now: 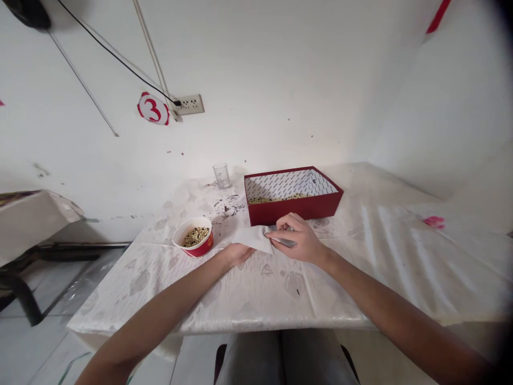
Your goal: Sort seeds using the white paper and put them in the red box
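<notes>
- Left hand [239,253]: beneath white sheet [253,236]; finger grip hidden, cannot tell.
- Right hand [300,240]: fingers grasp thin grey object [287,243].
- Red box [294,208]: just beyond right hand.

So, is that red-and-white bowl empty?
No, pale and dark grains lie inside the red-and-white bowl.

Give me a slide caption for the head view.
Left hand under a white sheet, right hand at its edge, near a red box and red-and-white bowl.
</notes>
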A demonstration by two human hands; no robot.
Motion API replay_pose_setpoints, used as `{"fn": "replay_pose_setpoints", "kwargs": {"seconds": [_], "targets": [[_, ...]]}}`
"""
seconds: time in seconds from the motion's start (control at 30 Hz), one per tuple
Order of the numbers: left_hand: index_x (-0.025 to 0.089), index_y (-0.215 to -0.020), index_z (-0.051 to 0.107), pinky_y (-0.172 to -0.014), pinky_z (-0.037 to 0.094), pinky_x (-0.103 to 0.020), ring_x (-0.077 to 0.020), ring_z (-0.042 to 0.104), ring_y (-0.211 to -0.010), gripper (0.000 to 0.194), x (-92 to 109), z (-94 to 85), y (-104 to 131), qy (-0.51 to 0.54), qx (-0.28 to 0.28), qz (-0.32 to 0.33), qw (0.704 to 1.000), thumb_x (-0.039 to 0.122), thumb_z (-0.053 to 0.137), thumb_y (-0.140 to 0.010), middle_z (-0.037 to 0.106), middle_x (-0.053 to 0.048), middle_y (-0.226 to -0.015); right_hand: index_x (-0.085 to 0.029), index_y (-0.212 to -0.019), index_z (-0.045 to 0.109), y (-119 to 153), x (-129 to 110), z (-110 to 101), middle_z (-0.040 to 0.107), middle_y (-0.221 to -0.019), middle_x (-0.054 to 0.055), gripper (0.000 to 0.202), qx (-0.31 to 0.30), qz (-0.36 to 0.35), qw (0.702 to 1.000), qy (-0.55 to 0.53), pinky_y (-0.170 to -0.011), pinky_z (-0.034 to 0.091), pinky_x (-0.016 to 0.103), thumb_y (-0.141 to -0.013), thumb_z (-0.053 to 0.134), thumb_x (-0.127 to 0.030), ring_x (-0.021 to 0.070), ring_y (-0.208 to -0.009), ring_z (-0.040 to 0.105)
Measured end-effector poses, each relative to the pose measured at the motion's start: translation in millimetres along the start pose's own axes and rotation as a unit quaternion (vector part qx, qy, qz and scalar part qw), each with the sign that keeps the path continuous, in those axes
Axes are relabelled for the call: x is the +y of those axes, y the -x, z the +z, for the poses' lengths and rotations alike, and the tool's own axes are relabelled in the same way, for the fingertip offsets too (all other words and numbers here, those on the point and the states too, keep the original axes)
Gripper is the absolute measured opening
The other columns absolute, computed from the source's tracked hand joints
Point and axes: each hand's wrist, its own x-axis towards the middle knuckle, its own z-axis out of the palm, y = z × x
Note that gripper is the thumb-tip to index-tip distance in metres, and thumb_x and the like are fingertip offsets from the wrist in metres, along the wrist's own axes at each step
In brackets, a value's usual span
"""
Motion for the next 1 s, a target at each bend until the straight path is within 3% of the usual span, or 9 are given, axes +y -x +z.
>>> {"fn": "replay_pose_setpoints", "kwargs": {"seconds": [0.23,0.47,0.63,0.83,1.0], "targets": [[0.015,-0.079,0.076,-0.085,0.051,-0.039,-0.0246,0.067,-0.091,0.033,5,10.9,3,-0.042,0.025,0.031,0.998,0.035,0.093,-0.058,0.076,-0.007,-0.087,-0.03,-0.102,0.077,2,3,2,0.064,-0.09,0.003,0.022,-0.002,-0.023,0.999,0.039,-0.072,0.046,0.038,-0.088,0.073,-0.014,0.0185,-0.08,0.057],[0.017,-0.097,0.077,-0.088,0.048,-0.036,-0.0246,0.067,-0.098,0.042,2,5.3,0,-0.063,-0.024,0.05,0.996,0.033,0.093,-0.061,0.077,-0.007,-0.096,-0.028,-0.1,0.076,1,3,3,0.062,-0.091,0.004,0.018,0.01,0.013,1.0,0.015,-0.073,0.049,0.038,-0.089,0.072,-0.015,0.0184,-0.081,0.056],[0.02,-0.104,0.077,-0.084,0.047,-0.032,-0.0239,0.069,-0.101,0.041,2,1.4,0,-0.054,-0.036,0.02,0.998,0.031,0.088,-0.066,0.078,-0.006,-0.101,-0.028,-0.099,0.077,0,1,3,0.06,-0.09,0.004,0.016,0.027,0.033,0.999,0.018,-0.073,0.049,0.038,-0.089,0.073,-0.016,0.0186,-0.081,0.055],[0.021,-0.115,0.074,-0.106,0.045,-0.042,-0.0277,0.067,-0.115,0.054,2,8.1,7,-0.027,-0.046,-0.005,0.999,0.026,0.09,-0.063,0.077,-0.009,-0.116,-0.027,-0.099,0.077,-2,-4,1,0.058,-0.089,0.004,0.011,0.032,0.072,0.997,0.014,-0.074,0.05,0.037,-0.091,0.072,-0.021,0.0183,-0.081,0.055],[0.019,-0.116,0.074,-0.114,0.041,-0.047,-0.0294,0.066,-0.119,0.052,-2,4.7,4,0.02,-0.009,-0.013,1.0,0.026,0.089,-0.067,0.077,-0.011,-0.115,-0.026,-0.1,0.077,-3,-4,-2,0.058,-0.091,0.004,0.011,0.033,0.082,0.996,0.027,-0.076,0.051,0.039,-0.093,0.07,-0.022,0.0191,-0.083,0.056]]}}
